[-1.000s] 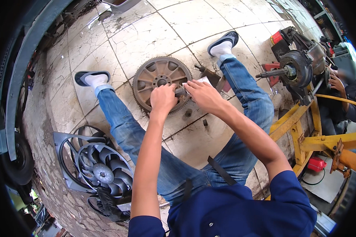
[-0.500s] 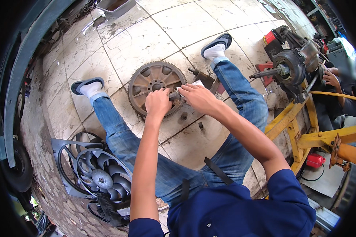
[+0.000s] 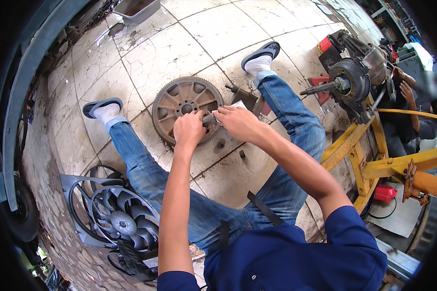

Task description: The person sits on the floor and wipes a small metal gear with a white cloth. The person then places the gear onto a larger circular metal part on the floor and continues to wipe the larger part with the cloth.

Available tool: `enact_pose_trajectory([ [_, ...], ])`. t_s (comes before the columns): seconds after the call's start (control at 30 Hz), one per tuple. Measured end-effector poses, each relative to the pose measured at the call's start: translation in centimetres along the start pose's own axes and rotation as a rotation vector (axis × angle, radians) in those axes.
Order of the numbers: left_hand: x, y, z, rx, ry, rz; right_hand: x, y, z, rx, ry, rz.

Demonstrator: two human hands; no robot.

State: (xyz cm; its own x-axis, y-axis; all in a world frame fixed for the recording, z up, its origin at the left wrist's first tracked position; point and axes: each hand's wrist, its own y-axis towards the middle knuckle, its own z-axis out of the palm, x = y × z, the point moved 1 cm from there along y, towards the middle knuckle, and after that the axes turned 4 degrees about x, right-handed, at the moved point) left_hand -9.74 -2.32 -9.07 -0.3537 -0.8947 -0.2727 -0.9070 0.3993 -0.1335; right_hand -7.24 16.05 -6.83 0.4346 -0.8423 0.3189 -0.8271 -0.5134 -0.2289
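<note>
A rusty flywheel with a toothed rim lies flat on the tiles between my legs. Over its near right part, my left hand is closed round a short dark metal cylinder. My right hand meets the cylinder's right end with its fingers bent together; a thin pale edge shows at the fingertips, too small to name. Just beyond the right hand is a white piece, beside a dark metal part. Two small dark cylindrical pieces stand on the floor nearer to me.
At my left lies a radiator fan in its shroud. On the right, a yellow steel stand is close to my leg, with a hub and shaft assembly above it. Another person's hand is behind that assembly. A grey tray sits far left.
The whole view has shifted slightly. Both hands stay together at the cylinder, with only small finger movement. The other person's hand has shifted behind the hub assembly.
</note>
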Motion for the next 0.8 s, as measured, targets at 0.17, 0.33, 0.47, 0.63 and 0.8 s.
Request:
enact_pose_trajectory([
  [0.17,-0.5,0.1,-0.2,-0.007,-0.004,-0.009,-0.9,0.8,0.2,-0.051,0.022,-0.055],
  [0.33,0.0,0.0,0.1,-0.026,0.014,-0.014,0.1,0.0,0.5,-0.029,-0.044,-0.008],
  [0.47,-0.4,0.1,0.0,-0.028,0.026,0.015,-0.6,0.5,0.7,-0.027,-0.026,-0.001],
  [0.63,-0.5,0.2,-0.2,0.012,0.025,-0.006,-0.9,0.8,1.1,0.018,-0.051,0.005],
  [0.8,-0.4,0.5,-0.3,0.066,0.023,-0.021,-1.1,1.0,1.1,-0.03,-0.025,-0.041],
])
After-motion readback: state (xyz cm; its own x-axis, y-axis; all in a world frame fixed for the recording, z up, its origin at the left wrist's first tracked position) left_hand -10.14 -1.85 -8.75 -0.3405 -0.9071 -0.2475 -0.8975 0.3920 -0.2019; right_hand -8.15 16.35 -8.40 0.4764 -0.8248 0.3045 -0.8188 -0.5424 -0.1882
